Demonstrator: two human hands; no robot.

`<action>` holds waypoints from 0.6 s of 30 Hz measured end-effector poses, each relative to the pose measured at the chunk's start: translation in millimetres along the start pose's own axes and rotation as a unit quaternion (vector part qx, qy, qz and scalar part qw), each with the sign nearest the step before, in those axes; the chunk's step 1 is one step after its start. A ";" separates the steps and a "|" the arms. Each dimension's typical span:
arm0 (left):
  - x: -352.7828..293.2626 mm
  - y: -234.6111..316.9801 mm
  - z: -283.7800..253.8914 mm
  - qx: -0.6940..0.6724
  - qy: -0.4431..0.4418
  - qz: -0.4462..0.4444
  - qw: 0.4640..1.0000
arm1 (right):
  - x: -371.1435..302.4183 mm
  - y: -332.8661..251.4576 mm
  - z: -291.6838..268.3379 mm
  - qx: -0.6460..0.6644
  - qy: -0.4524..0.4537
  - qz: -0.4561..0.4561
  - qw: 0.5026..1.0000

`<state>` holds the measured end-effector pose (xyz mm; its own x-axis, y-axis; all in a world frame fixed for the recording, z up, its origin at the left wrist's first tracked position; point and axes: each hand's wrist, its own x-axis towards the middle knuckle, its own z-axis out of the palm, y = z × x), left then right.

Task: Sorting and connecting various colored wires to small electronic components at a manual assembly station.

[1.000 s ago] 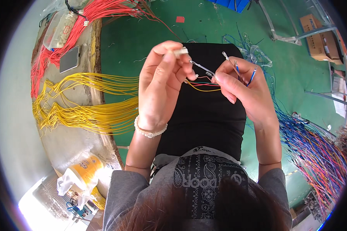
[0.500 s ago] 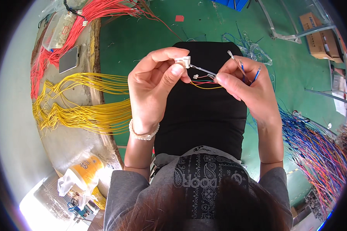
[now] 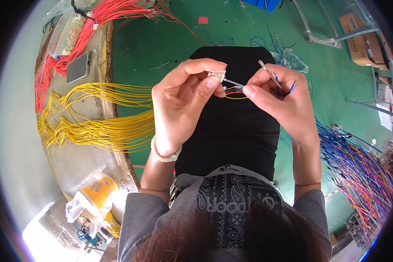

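Note:
Above my lap, my left hand [image 3: 183, 98] pinches a small white plastic connector housing [image 3: 216, 76] between thumb and fingertips. My right hand [image 3: 279, 100] pinches a thin grey wire [image 3: 235, 83] whose end meets the right side of the housing; how deep it sits inside I cannot tell. Other wires with metal terminals, one brownish [image 3: 266, 70] and two blue [image 3: 292, 86], stick up between the right-hand fingers. Red, green and yellow wires [image 3: 236, 97] run between the two hands, their ends partly hidden by the fingers.
On the workbench [image 3: 81, 157] to my left lie yellow wires [image 3: 105, 133], red wires [image 3: 81, 43], a clear plastic box [image 3: 67, 37], a phone-like device [image 3: 78, 68] and an orange-and-white container [image 3: 96, 194]. A thick bundle of mixed wires [image 3: 358, 166] hangs at right. Cardboard boxes [image 3: 361, 43] stand far right.
My left hand has moved right with the housing, so the gap between the hands is smaller. Less of the grey wire shows between them. My right hand has barely moved.

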<state>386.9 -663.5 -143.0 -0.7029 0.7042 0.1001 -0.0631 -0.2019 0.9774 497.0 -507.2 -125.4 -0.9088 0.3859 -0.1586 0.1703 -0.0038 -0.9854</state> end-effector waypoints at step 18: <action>2.4 -4.0 6.2 -0.102 0.049 -0.085 0.990 | 5.1 7.5 7.6 0.058 -0.069 -0.007 0.996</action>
<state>389.9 -656.9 -145.5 -0.7349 0.6719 -0.0917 -0.3210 -0.2256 0.9198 490.7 -512.2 -134.0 -0.9559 0.2566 -0.1432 0.1187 -0.1086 -0.9870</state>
